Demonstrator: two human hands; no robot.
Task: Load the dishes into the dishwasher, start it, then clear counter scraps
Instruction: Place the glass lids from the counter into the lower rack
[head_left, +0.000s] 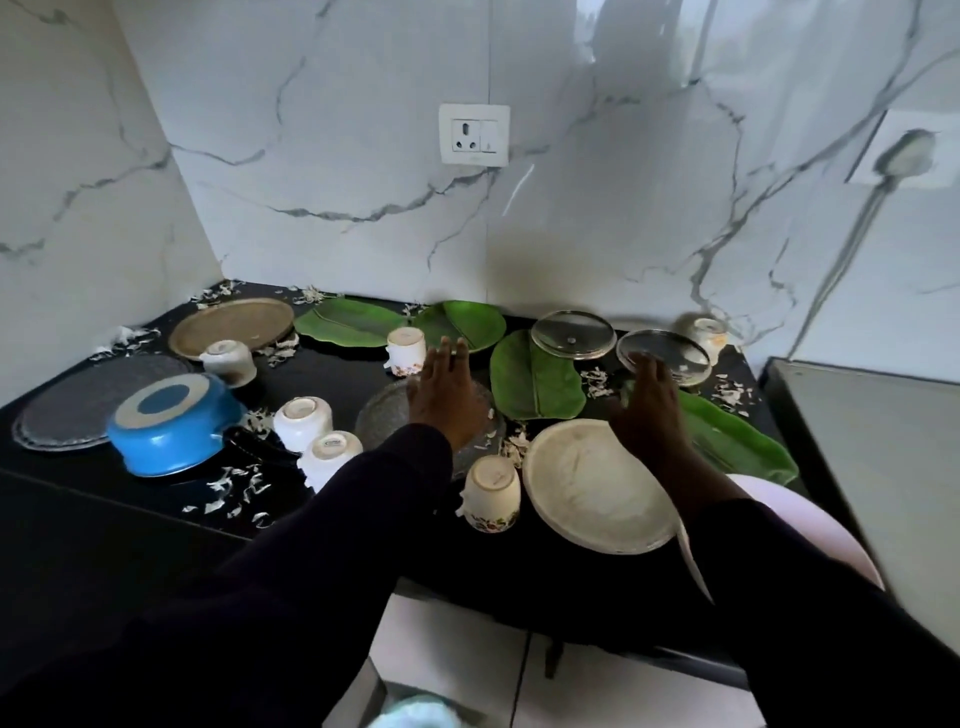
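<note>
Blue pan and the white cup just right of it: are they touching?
Apart. The head view shows the upside-down blue pan and the nearest overturned white cup with a strip of black counter and scraps between them.

**Marble corner, socket and plug**

White marble-look wall panels with grey veins meet in a corner behind the black counter. A white socket plate with one switch sits on the back wall (nothing plugged in). Farther right, a blurred plug sits in a second outlet, its grey cord trailing down. Pale floor tiles show below.
</note>
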